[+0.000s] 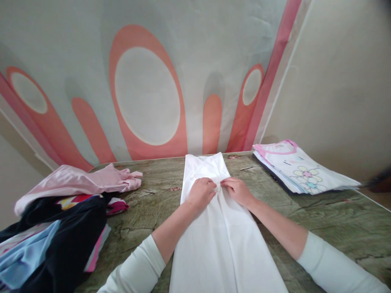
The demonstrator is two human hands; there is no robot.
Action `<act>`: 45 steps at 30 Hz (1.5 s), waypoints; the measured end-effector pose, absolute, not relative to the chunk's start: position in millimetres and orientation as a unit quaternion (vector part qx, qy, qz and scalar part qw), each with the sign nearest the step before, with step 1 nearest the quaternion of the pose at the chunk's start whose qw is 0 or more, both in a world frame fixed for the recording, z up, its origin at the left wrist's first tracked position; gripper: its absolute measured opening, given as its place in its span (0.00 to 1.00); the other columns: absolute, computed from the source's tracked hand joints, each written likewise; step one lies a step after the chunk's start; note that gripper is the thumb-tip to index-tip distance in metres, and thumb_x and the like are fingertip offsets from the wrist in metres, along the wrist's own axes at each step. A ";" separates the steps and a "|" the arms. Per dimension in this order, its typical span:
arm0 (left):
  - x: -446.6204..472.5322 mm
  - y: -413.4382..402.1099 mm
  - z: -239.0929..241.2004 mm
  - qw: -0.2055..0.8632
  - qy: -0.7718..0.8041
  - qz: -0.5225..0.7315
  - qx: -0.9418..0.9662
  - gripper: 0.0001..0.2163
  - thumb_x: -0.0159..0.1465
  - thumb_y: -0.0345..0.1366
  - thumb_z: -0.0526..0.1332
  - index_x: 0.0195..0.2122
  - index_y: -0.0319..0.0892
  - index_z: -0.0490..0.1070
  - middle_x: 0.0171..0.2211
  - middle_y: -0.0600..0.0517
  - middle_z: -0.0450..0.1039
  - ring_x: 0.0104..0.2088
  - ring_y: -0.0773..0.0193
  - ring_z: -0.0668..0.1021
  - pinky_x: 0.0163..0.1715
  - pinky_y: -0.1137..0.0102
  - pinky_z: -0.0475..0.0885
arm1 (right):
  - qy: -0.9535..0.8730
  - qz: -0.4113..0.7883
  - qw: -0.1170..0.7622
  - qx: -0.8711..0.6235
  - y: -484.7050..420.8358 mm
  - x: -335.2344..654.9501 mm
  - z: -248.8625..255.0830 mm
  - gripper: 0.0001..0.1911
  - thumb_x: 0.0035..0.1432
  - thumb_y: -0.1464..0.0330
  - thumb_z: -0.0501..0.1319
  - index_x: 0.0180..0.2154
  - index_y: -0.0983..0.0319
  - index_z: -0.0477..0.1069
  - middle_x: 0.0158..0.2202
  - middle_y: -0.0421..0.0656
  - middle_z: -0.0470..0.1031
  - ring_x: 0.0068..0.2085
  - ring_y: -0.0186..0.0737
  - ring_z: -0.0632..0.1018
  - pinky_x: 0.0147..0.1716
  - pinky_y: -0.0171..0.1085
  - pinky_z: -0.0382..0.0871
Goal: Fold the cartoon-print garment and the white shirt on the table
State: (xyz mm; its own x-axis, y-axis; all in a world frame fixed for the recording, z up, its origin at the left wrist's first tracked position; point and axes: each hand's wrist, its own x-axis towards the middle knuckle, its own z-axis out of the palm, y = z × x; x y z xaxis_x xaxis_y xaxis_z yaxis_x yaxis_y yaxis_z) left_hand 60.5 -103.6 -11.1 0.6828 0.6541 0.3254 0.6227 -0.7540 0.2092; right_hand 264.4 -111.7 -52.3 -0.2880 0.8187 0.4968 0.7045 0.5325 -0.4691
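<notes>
A long white garment [224,244] lies lengthwise down the middle of the green marbled table [320,219], reaching from the far edge to the near edge. My left hand [201,193] and my right hand [237,190] meet at its middle, near the far end. The fingers of both hands are curled and pinch the white cloth where they touch each other. Both forearms rest over the garment, in pale long sleeves pushed up.
A loose heap of clothes [58,228] in pink, black, blue and red covers the table's left side. A folded stack topped by a white shirt with a flower print [302,169] sits at the far right. A patterned pink and grey wall stands behind.
</notes>
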 end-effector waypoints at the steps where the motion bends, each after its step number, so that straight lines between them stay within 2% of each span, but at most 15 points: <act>1: 61.4 -102.7 -11.8 0.039 0.354 0.188 0.915 0.08 0.61 0.34 0.58 0.41 0.42 0.72 0.41 0.47 0.71 0.44 0.57 0.72 0.47 0.62 0.64 | -0.803 0.082 0.354 -0.473 -111.9 264.4 -51.5 0.18 0.52 0.79 0.51 0.35 0.60 0.76 0.38 0.43 0.77 0.42 0.40 0.75 0.46 0.41 0.66; 6: 65.0 -97.4 -10.7 0.022 0.379 0.190 0.905 0.06 0.60 0.31 0.57 0.36 0.41 0.73 0.38 0.47 0.72 0.43 0.57 0.72 0.46 0.63 0.65 | -0.803 0.091 0.346 -0.476 -111.8 263.8 -49.8 0.17 0.51 0.79 0.51 0.32 0.61 0.76 0.36 0.43 0.76 0.40 0.39 0.74 0.45 0.39 0.66; 11: 64.4 -95.5 -7.9 0.005 0.389 0.193 0.901 0.06 0.61 0.29 0.55 0.36 0.40 0.72 0.42 0.45 0.70 0.46 0.55 0.70 0.47 0.59 0.63 | -0.795 0.100 0.356 -0.481 -111.3 264.4 -49.8 0.16 0.49 0.80 0.51 0.29 0.61 0.75 0.34 0.42 0.76 0.38 0.38 0.74 0.43 0.38 0.66; 14: 63.6 -97.3 -10.2 0.007 0.371 0.179 0.911 0.06 0.60 0.28 0.56 0.34 0.40 0.72 0.42 0.46 0.70 0.46 0.55 0.70 0.48 0.61 0.63 | -0.794 0.101 0.354 -0.483 -111.0 265.3 -50.5 0.15 0.49 0.80 0.51 0.28 0.61 0.74 0.33 0.42 0.75 0.38 0.38 0.74 0.43 0.38 0.66; 17: 58.8 -94.5 -13.2 0.024 0.362 0.205 0.909 0.10 0.61 0.29 0.56 0.42 0.41 0.71 0.45 0.47 0.70 0.48 0.57 0.70 0.50 0.63 0.63 | -0.795 0.097 0.353 -0.483 -111.7 265.7 -50.2 0.15 0.49 0.81 0.51 0.28 0.61 0.74 0.33 0.42 0.75 0.38 0.38 0.74 0.43 0.38 0.66; 20: 47.0 -84.1 -14.2 0.056 0.389 0.254 0.884 0.15 0.61 0.27 0.53 0.50 0.40 0.67 0.48 0.47 0.69 0.49 0.59 0.70 0.50 0.64 0.63 | -0.792 0.083 0.365 -0.483 -112.8 264.7 -48.6 0.17 0.49 0.81 0.51 0.33 0.62 0.74 0.36 0.43 0.75 0.40 0.38 0.74 0.45 0.39 0.66; 23: 33.2 -72.2 -12.8 0.073 0.421 0.263 0.865 0.13 0.60 0.26 0.53 0.45 0.41 0.70 0.45 0.48 0.70 0.47 0.60 0.71 0.50 0.66 0.64 | -0.804 0.063 0.380 -0.453 -113.3 262.3 -47.1 0.20 0.50 0.81 0.51 0.40 0.61 0.74 0.41 0.44 0.75 0.44 0.40 0.73 0.47 0.41 0.66; 26: 26.0 -67.6 -10.4 0.080 0.434 0.253 0.861 0.07 0.59 0.29 0.56 0.37 0.41 0.72 0.37 0.49 0.73 0.40 0.61 0.74 0.44 0.68 0.67 | -0.835 0.055 0.371 -0.402 -113.4 259.1 -47.4 0.21 0.52 0.80 0.51 0.45 0.59 0.73 0.45 0.44 0.74 0.46 0.41 0.72 0.48 0.43 0.66; 30: 28.6 -73.9 -8.9 0.101 0.429 0.227 0.869 0.04 0.58 0.33 0.59 0.30 0.41 0.74 0.29 0.52 0.74 0.31 0.64 0.75 0.33 0.72 0.68 | -0.863 0.062 0.334 -0.373 -113.6 256.0 -49.6 0.20 0.55 0.78 0.52 0.45 0.58 0.72 0.44 0.44 0.75 0.46 0.42 0.73 0.46 0.43 0.67; 35: 31.9 -78.6 -9.0 0.121 0.410 0.212 0.879 0.05 0.57 0.34 0.60 0.30 0.42 0.75 0.28 0.53 0.75 0.30 0.65 0.75 0.31 0.74 0.67 | -0.869 0.065 0.317 -0.374 -113.4 254.8 -50.9 0.18 0.57 0.77 0.52 0.45 0.59 0.73 0.45 0.44 0.75 0.46 0.42 0.73 0.46 0.44 0.66; 38: 29.6 -74.5 -9.4 0.110 0.424 0.230 0.869 0.08 0.61 0.34 0.56 0.35 0.41 0.74 0.33 0.50 0.75 0.35 0.63 0.76 0.37 0.72 0.68 | -0.867 0.066 0.321 -0.376 -112.9 255.1 -51.1 0.17 0.58 0.77 0.52 0.44 0.59 0.73 0.44 0.44 0.75 0.46 0.42 0.73 0.46 0.43 0.66; 40: 28.1 -72.4 -12.3 0.095 0.429 0.244 0.864 0.11 0.64 0.34 0.52 0.43 0.40 0.71 0.42 0.47 0.73 0.43 0.61 0.74 0.45 0.69 0.66 | -0.868 0.069 0.321 -0.374 -112.3 255.8 -51.3 0.17 0.57 0.77 0.52 0.44 0.59 0.73 0.44 0.44 0.75 0.45 0.42 0.73 0.46 0.43 0.66; 43: 27.1 -74.7 -22.1 0.071 0.417 0.210 0.881 0.17 0.67 0.37 0.48 0.56 0.42 0.62 0.57 0.46 0.61 0.57 0.59 0.64 0.55 0.64 0.57 | -0.869 0.077 0.322 -0.368 -111.2 256.7 -52.0 0.18 0.57 0.77 0.52 0.44 0.58 0.73 0.45 0.44 0.75 0.45 0.42 0.73 0.46 0.44 0.66; 45: 26.9 -79.7 -29.7 0.060 0.413 0.158 0.895 0.20 0.68 0.42 0.47 0.60 0.44 0.56 0.62 0.47 0.53 0.61 0.56 0.56 0.58 0.59 0.51 | -0.867 0.083 0.327 -0.365 -111.2 256.8 -52.2 0.18 0.57 0.77 0.52 0.45 0.58 0.73 0.45 0.44 0.75 0.46 0.42 0.73 0.47 0.44 0.66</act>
State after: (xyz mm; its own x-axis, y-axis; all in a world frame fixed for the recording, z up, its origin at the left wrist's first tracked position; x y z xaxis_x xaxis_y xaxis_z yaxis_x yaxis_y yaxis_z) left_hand 26.9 -79.7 -29.7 0.6095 0.7579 0.2326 0.7202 -0.6520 0.2373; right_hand 256.8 -111.2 -52.2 -0.5188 0.6884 0.5068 0.5798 0.7191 -0.3832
